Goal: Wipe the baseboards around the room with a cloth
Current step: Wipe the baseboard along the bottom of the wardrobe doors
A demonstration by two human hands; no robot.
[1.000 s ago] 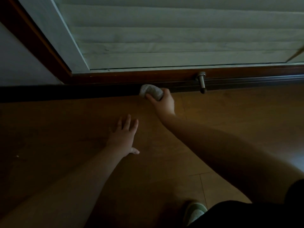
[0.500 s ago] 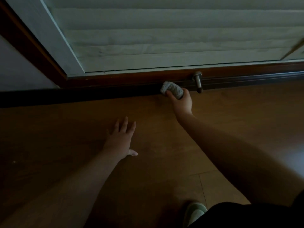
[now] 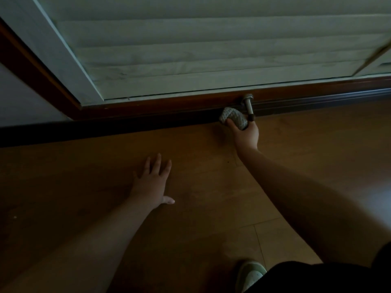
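Nearest of all, well back from the door stop [image 3: 249, 106] and on the wooden floor [image 3: 317, 166], a pale shoe [image 3: 249, 273] shows at the bottom edge beside dark clothing, which suggests the person is crouching low. Further toward the door stop and off to its left, the left hand [image 3: 152, 182] lies flat on the boards with fingers straight and spread and the thumb out to the side; it holds nothing and probably props the body's weight while the other arm reaches. Just short of the door stop, the right hand [image 3: 245, 135] grips a bunched grey cloth [image 3: 233, 118], thumb curled over its near left side and fingers wrapped behind, so the wad bulges out beyond the fingertips toward the wall. That leaves cloth, not skin, against the dark baseboard [image 3: 148, 117], right beside the stop's metal post. The cloth seems bunched so it can work round that post. Behind the door stop rise the pale slatted panel [image 3: 211, 49] and its frame.
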